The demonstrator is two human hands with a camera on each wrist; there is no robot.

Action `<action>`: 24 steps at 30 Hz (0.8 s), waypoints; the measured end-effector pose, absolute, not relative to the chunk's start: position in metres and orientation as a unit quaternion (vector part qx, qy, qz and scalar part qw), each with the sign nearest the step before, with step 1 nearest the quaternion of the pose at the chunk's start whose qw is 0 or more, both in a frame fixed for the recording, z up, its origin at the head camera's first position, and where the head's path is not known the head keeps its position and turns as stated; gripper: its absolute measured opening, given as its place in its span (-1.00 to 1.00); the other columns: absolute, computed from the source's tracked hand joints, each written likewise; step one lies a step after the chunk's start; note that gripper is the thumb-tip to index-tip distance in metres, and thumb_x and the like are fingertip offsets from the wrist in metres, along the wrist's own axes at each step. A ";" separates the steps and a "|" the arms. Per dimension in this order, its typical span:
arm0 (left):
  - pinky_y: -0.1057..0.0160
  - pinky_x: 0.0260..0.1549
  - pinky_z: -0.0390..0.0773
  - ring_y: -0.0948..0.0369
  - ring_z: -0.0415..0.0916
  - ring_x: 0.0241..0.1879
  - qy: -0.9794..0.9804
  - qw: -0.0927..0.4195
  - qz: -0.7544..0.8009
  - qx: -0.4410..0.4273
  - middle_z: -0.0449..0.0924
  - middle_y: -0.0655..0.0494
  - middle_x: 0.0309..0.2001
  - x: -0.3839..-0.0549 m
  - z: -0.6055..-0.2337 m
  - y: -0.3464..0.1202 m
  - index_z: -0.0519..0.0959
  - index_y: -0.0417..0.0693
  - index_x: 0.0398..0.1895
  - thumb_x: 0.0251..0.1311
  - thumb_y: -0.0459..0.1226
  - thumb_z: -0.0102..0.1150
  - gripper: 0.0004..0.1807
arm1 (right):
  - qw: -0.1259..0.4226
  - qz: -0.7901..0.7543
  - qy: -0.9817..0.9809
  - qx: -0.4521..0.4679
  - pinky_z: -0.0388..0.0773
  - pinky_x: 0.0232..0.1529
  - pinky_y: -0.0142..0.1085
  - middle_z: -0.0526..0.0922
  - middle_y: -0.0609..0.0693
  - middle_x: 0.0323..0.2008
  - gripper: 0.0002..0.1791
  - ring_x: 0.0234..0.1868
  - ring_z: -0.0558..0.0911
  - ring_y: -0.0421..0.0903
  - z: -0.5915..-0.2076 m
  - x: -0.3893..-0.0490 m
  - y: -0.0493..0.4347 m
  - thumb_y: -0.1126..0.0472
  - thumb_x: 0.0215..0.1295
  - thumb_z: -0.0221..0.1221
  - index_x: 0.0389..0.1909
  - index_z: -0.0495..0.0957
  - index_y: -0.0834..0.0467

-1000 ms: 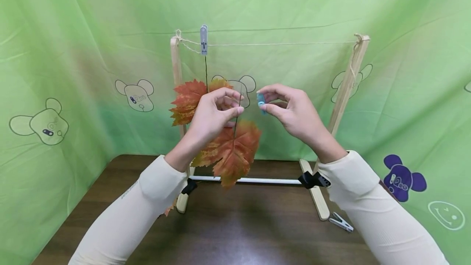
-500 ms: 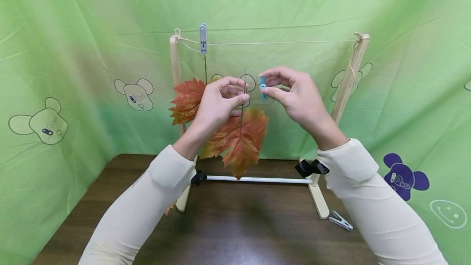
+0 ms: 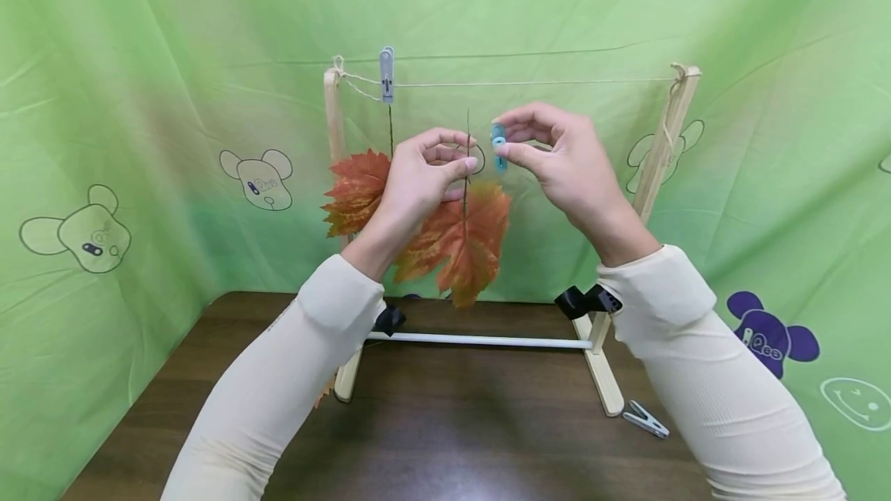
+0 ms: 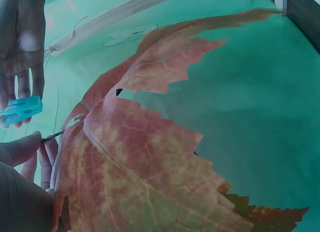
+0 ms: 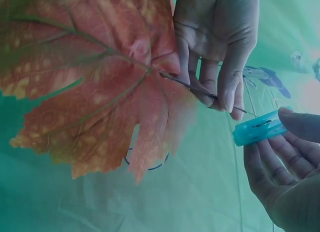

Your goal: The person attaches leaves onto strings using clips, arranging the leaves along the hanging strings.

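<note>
1. Head view, nearest first: the left hand (image 3: 421,172) pinches a thin stem (image 5: 190,85) between thumb and fingers, its bare tip standing above the fingertips.
2. Just below the left hand hangs that stem's leaf (image 3: 480,242), orange-red, its point downward.
3. Just beside those fingertips, to their right, the right hand (image 3: 571,168) grips a blue clip (image 3: 499,147) between thumb and fingers; a gap shows between clip and stem. Whether the clip's mouth is parted cannot be told.
4. To work well here, I'd pinch the stem low enough to leave plenty of bare tip, and hold it steady so the leaf does not swing. The right hand would do best with thumb and fingers opposed on the clip's handle ends, its mouth left unobstructed.
5. Behind and left of the left hand, another leaf (image 3: 357,192) hangs from a grey clip (image 3: 387,76).
6. Above and beyond both hands runs a string (image 3: 543,83), tied to wooden posts (image 3: 657,153); raising stem and clip together would likely avoid snagging it.
7. Well below the right hand, a loose clip (image 3: 646,418) lies on the counter (image 3: 452,416).
</note>
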State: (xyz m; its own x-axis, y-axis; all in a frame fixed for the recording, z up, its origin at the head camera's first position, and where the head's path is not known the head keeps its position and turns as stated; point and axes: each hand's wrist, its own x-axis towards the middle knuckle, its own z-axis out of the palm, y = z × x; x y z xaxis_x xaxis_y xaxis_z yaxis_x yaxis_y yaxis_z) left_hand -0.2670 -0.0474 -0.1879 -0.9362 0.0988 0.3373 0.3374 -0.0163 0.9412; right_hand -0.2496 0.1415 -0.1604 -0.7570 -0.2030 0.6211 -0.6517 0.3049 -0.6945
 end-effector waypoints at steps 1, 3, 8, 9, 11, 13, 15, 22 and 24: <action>0.14 -0.27 0.79 -0.13 0.71 0.05 -0.694 0.085 -0.698 -0.157 0.67 0.07 -0.22 -0.268 -0.187 -0.046 0.69 -0.18 0.09 0.31 -0.37 0.41 -0.70 | 0.215 0.526 -0.775 0.276 0.55 -0.08 -0.40 0.77 -0.21 -0.27 -0.79 -0.11 0.70 -0.19 -0.159 -0.250 0.141 0.38 0.38 0.33 -0.01 0.73 0.19; 0.13 -0.25 0.79 -0.16 0.70 0.08 -0.692 0.082 -0.700 -0.157 0.68 0.06 -0.22 -0.269 -0.185 -0.044 0.69 -0.17 0.10 0.31 -0.37 0.40 -0.70 | 0.217 0.531 -0.770 0.280 0.57 -0.07 -0.40 0.78 -0.19 -0.27 -0.79 -0.12 0.70 -0.18 -0.156 -0.251 0.141 0.41 0.37 0.32 -0.01 0.72 0.22; 0.12 -0.22 0.79 -0.14 0.70 0.07 -0.692 0.085 -0.700 -0.154 0.69 0.07 -0.22 -0.269 -0.182 -0.040 0.70 -0.16 0.10 0.34 -0.36 0.37 -0.71 | 0.217 0.545 -0.758 0.286 0.58 -0.04 -0.38 0.79 -0.13 -0.27 -0.79 -0.12 0.70 -0.15 -0.151 -0.252 0.140 0.43 0.35 0.33 -0.02 0.73 0.26; 0.13 -0.23 0.79 -0.13 0.71 0.06 -0.692 0.087 -0.700 -0.153 0.69 0.07 -0.23 -0.270 -0.181 -0.039 0.71 -0.16 0.10 0.35 -0.36 0.37 -0.72 | 0.215 0.548 -0.756 0.286 0.58 -0.04 -0.38 0.79 -0.12 -0.26 -0.79 -0.12 0.70 -0.14 -0.150 -0.252 0.139 0.42 0.35 0.34 -0.03 0.73 0.25; 0.15 -0.24 0.79 -0.08 0.73 -0.01 -0.692 0.090 -0.701 -0.150 0.69 0.08 -0.24 -0.271 -0.181 -0.037 0.71 -0.16 0.09 0.35 -0.37 0.36 -0.72 | 0.214 0.552 -0.754 0.284 0.58 -0.05 -0.37 0.79 -0.14 -0.26 -0.80 -0.11 0.70 -0.13 -0.149 -0.254 0.138 0.41 0.34 0.35 -0.04 0.74 0.24; 0.16 -0.25 0.79 0.02 0.75 -0.11 -0.692 0.092 -0.701 -0.145 0.69 0.09 -0.26 -0.273 -0.181 -0.036 0.72 -0.15 0.09 0.34 -0.37 0.37 -0.73 | 0.212 0.556 -0.752 0.282 0.58 -0.06 -0.37 0.78 -0.15 -0.26 -0.81 -0.11 0.70 -0.13 -0.148 -0.255 0.137 0.40 0.34 0.36 -0.06 0.75 0.22; 0.16 -0.24 0.79 0.13 0.74 -0.19 -0.692 0.092 -0.702 -0.140 0.70 0.09 -0.26 -0.274 -0.181 -0.034 0.74 -0.12 0.06 0.33 -0.36 0.39 -0.74 | 0.213 0.559 -0.751 0.281 0.57 -0.07 -0.36 0.78 -0.17 -0.27 -0.82 -0.11 0.70 -0.14 -0.147 -0.256 0.137 0.39 0.34 0.36 -0.08 0.76 0.19; 0.14 -0.15 0.79 0.05 0.76 -0.05 -0.679 0.082 -0.717 -0.135 0.76 0.03 -0.18 -0.278 -0.179 -0.028 0.79 -0.04 0.02 0.30 -0.36 0.41 -0.75 | 0.212 0.574 -0.738 0.285 0.55 -0.08 -0.36 0.78 -0.17 -0.30 -0.83 -0.18 0.70 -0.15 -0.141 -0.260 0.135 0.42 0.32 0.37 -0.13 0.77 0.16; 0.13 -0.16 0.79 -0.02 0.76 0.01 -0.676 0.082 -0.719 -0.138 0.77 0.02 -0.20 -0.279 -0.179 -0.026 0.79 -0.06 0.03 0.30 -0.38 0.40 -0.75 | 0.211 0.577 -0.736 0.286 0.55 -0.07 -0.35 0.78 -0.16 -0.30 -0.82 -0.19 0.71 -0.16 -0.140 -0.260 0.135 0.42 0.32 0.37 -0.13 0.77 0.15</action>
